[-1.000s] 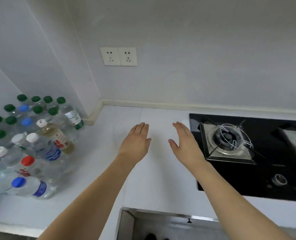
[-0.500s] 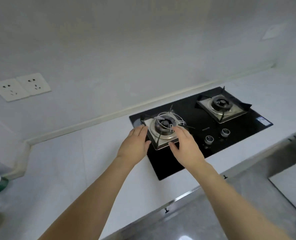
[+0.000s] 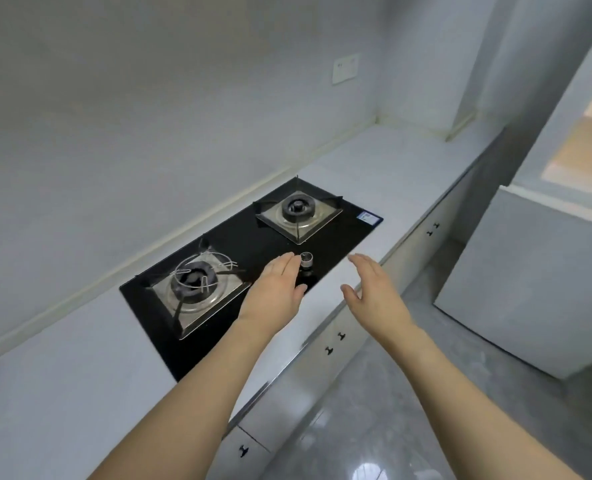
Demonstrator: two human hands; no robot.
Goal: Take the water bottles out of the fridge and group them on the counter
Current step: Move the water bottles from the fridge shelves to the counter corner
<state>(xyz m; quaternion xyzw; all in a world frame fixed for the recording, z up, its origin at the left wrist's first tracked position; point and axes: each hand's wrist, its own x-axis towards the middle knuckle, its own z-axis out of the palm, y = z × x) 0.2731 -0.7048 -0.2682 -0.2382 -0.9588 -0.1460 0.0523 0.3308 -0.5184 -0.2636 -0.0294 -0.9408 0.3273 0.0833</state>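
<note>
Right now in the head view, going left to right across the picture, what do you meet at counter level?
Near burner with wire ring → left hand → control knob → right hand → white fridge-like cabinet.

The hob's blue sticker [image 3: 370, 216] is too blurred to read.

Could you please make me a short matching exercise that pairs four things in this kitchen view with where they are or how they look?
Column one:
1. left hand
2. right hand
3. near burner
4. wall socket

Column two:
A. high on the back wall, above the counter's far end
B. open, over the black hob beside a control knob
C. carries a bent wire ring on top
D. open, over the counter's front edge

Pairs: 1-B, 2-D, 3-C, 4-A
</note>
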